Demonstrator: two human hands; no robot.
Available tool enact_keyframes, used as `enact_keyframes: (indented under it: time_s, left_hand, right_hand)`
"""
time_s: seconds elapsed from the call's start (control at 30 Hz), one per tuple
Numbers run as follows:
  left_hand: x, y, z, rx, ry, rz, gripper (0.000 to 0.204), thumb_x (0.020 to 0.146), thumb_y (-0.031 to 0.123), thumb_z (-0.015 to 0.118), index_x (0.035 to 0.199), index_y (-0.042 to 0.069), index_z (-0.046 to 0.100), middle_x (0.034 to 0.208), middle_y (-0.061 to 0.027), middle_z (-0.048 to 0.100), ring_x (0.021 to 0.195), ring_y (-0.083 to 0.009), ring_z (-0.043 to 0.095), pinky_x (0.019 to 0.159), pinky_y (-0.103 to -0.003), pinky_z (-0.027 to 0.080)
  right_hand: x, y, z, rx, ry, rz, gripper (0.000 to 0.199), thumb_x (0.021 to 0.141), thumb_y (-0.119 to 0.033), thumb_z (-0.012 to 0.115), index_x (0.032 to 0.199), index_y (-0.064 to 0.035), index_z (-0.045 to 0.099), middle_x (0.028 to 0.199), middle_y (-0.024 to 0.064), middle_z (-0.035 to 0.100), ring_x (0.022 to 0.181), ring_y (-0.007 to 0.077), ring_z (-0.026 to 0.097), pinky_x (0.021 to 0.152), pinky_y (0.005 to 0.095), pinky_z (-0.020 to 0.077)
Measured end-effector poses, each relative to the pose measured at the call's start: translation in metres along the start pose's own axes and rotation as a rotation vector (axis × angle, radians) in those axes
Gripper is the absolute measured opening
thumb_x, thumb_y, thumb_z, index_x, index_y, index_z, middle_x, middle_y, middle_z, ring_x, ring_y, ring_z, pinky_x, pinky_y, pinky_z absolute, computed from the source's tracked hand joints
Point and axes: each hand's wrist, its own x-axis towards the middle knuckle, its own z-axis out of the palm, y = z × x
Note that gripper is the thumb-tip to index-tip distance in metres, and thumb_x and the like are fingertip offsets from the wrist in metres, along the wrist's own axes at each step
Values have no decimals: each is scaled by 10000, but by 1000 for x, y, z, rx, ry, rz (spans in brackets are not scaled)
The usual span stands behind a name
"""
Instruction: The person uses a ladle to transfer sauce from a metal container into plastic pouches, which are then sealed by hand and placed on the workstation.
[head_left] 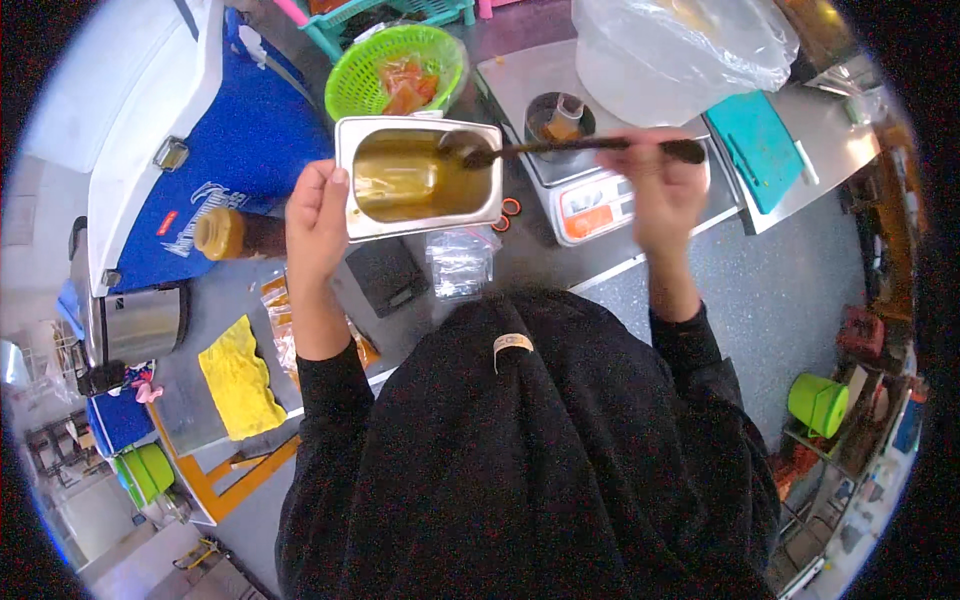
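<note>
My left hand (318, 215) grips the left rim of a rectangular steel food pan (425, 231), thumb over the edge. Inside it is a shiny yellow-brown liquid (400, 185). My right hand (662, 200), slightly blurred, is closed around the handle of a dark long-handled ladle (540, 147). The ladle's bowl is at the right end of the pan, over or in the liquid; I cannot tell which. Under my right hand stands a white and orange kitchen scale (592, 212). A dark round pot (560, 120) with a small clear cup inside sits on the scale's platform.
A green basket (350, 75) with bagged orange food is behind the pan. A large plastic-covered tub (640, 75) and a teal cutting board (757, 150) are at back right. On the left are a blue cooler (250, 130), a tan-lidded jar (222, 234) and a yellow cloth (240, 380).
</note>
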Motion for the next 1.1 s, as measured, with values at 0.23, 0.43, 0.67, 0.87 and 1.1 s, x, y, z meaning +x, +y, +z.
enact_keyframes:
  time_s: [0.23,0.43,0.67,0.87,1.1]
  left_hand:
    - [3,9,6,-48,-219,-20,125,870,117,423,880,22,504,763,35,498,692,-16,418,623,-164,357]
    - [3,11,-8,-151,-195,-12,104,864,96,430,896,20,493,780,32,493,709,-17,414,638,-161,351]
    - [9,18,-7,-68,-263,-8,106,867,101,420,891,26,490,777,34,497,692,-12,418,624,-161,352]
    - [11,20,-8,-111,-314,-23,111,868,104,416,889,28,494,769,35,508,683,-11,425,617,-164,356]
    - [14,23,-9,-27,-293,-44,116,869,118,425,878,29,499,775,34,510,709,-19,432,648,-170,359]
  right_hand:
    - [-22,31,59,-6,-186,-21,200,705,147,414,798,28,546,885,127,605,819,192,593,737,263,465]
    - [-5,17,24,-97,-554,-6,234,630,163,418,742,8,554,830,97,622,796,193,604,721,272,469]
    - [6,19,32,-102,-547,-184,290,642,203,389,769,-3,549,891,149,605,875,281,584,786,349,461]
    - [6,17,27,-85,-691,-211,313,528,155,517,785,-11,581,895,87,616,867,222,588,777,289,455]
    - [10,13,28,-180,-637,-257,159,638,107,563,742,-13,564,882,133,612,869,264,591,761,328,476]
